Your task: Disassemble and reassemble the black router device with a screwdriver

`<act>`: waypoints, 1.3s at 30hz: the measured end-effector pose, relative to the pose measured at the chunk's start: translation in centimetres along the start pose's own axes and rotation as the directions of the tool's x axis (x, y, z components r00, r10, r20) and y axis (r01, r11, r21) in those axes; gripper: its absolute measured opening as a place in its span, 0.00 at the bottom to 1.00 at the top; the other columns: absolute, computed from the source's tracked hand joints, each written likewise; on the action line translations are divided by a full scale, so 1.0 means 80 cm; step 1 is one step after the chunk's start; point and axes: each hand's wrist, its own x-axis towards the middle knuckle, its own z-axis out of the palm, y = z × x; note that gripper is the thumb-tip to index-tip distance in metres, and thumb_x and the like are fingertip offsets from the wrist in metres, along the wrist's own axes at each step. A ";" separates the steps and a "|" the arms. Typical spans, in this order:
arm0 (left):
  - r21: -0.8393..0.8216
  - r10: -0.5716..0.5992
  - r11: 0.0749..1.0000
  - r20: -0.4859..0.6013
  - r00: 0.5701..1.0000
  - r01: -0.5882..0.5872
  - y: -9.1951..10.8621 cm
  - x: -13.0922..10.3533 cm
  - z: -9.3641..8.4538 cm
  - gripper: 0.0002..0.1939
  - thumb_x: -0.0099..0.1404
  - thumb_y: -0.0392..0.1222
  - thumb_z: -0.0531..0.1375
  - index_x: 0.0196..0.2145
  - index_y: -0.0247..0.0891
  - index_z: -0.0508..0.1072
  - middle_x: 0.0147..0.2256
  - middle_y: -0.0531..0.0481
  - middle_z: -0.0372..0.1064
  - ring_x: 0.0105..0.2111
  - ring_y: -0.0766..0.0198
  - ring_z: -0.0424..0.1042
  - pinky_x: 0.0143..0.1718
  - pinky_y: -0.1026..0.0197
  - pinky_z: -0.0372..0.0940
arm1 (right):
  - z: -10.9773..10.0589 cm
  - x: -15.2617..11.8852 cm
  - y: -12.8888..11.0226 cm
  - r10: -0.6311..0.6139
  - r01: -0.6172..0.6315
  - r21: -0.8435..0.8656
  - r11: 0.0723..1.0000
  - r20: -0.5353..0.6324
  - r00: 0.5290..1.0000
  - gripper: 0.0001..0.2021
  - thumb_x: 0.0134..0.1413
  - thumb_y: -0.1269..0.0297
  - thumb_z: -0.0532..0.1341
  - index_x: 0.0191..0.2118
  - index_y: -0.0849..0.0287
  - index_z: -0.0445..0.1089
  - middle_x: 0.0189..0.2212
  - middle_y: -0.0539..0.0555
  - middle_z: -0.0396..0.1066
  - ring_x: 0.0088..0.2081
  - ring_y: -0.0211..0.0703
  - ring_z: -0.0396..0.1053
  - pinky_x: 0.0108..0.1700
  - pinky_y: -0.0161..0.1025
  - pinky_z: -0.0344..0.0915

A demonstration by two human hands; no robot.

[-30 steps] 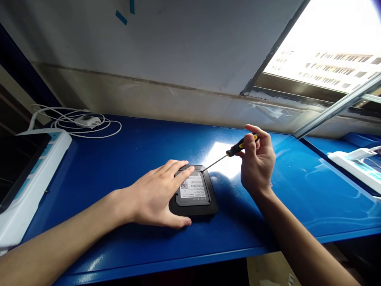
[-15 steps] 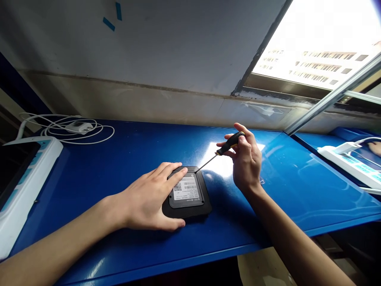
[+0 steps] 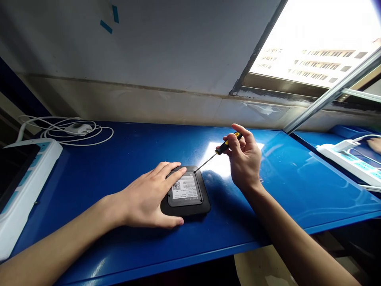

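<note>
A flat black square electronic device lies on the blue table, label side up. Its white label bears a QR code and printed lines, and small dark screw holes show at the panel's corners. Spread across its left side, my left hand grips it, with the thumb along the near edge and fingertips at the far edge and on top. My right hand is closed round the black and yellow handle of a screwdriver. The tilted shaft meets the panel's far right corner; the tip's exact seating is too small to make out.
A white power strip with a dark object on it stands at the left, and a coiled white cable with a plug lies behind. Beyond a metal frame at right are another power strip and another person's hand.
My right hand's fingers and thumb have shifted round the handle, which has turned to show more yellow. The screwdriver tip stays at the same corner. My left hand and the device keep their place.
</note>
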 end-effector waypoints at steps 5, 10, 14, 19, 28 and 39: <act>-0.014 -0.013 1.000 0.013 1.000 0.013 0.002 0.003 -0.003 0.55 0.58 0.63 0.68 0.74 0.39 0.50 0.73 0.37 0.47 0.72 0.39 0.48 0.67 0.37 0.60 | 0.000 0.000 -0.002 0.023 -0.023 0.035 0.999 -0.004 1.000 0.22 0.56 0.50 0.70 0.54 0.50 0.73 0.32 0.46 0.73 0.25 0.36 0.76 0.29 0.38 0.80; -0.022 -0.028 0.999 -0.013 1.000 0.027 -0.003 0.003 -0.003 0.55 0.57 0.62 0.69 0.74 0.42 0.51 0.72 0.39 0.50 0.71 0.40 0.51 0.66 0.40 0.62 | 0.002 -0.007 -0.005 0.018 -0.018 0.002 1.000 0.045 0.999 0.20 0.59 0.51 0.69 0.55 0.49 0.74 0.32 0.47 0.74 0.26 0.37 0.77 0.28 0.37 0.79; -0.012 -0.037 0.999 -0.046 0.998 0.036 -0.010 0.002 -0.001 0.54 0.58 0.63 0.69 0.74 0.45 0.51 0.73 0.41 0.49 0.71 0.41 0.52 0.66 0.40 0.62 | 0.007 -0.015 -0.008 -0.007 0.014 -0.051 0.999 0.128 0.992 0.22 0.60 0.52 0.68 0.58 0.50 0.74 0.32 0.48 0.76 0.29 0.39 0.78 0.30 0.38 0.80; 0.005 -0.056 0.998 -0.065 0.996 0.056 -0.017 0.002 -0.002 0.54 0.58 0.64 0.69 0.73 0.44 0.52 0.72 0.40 0.50 0.70 0.42 0.52 0.67 0.41 0.61 | 0.009 -0.020 -0.015 -0.019 0.026 -0.056 0.998 0.138 0.990 0.25 0.60 0.53 0.68 0.61 0.52 0.72 0.33 0.48 0.78 0.27 0.38 0.78 0.29 0.39 0.80; 0.006 -0.048 0.999 -0.089 0.995 0.049 -0.020 0.003 -0.002 0.52 0.58 0.65 0.68 0.73 0.47 0.53 0.71 0.42 0.52 0.69 0.41 0.52 0.65 0.39 0.63 | 0.004 -0.019 -0.017 -0.116 0.127 -0.105 0.986 0.105 0.988 0.23 0.61 0.53 0.67 0.61 0.46 0.72 0.34 0.48 0.78 0.24 0.37 0.76 0.28 0.39 0.79; 0.007 -0.069 0.998 -0.066 0.995 0.070 -0.018 0.004 -0.004 0.53 0.59 0.65 0.68 0.73 0.44 0.52 0.71 0.40 0.51 0.70 0.39 0.51 0.66 0.38 0.62 | 0.007 -0.022 -0.020 -0.195 0.203 -0.198 0.959 0.058 0.979 0.19 0.64 0.54 0.64 0.58 0.51 0.73 0.33 0.49 0.76 0.34 0.41 0.77 0.33 0.39 0.78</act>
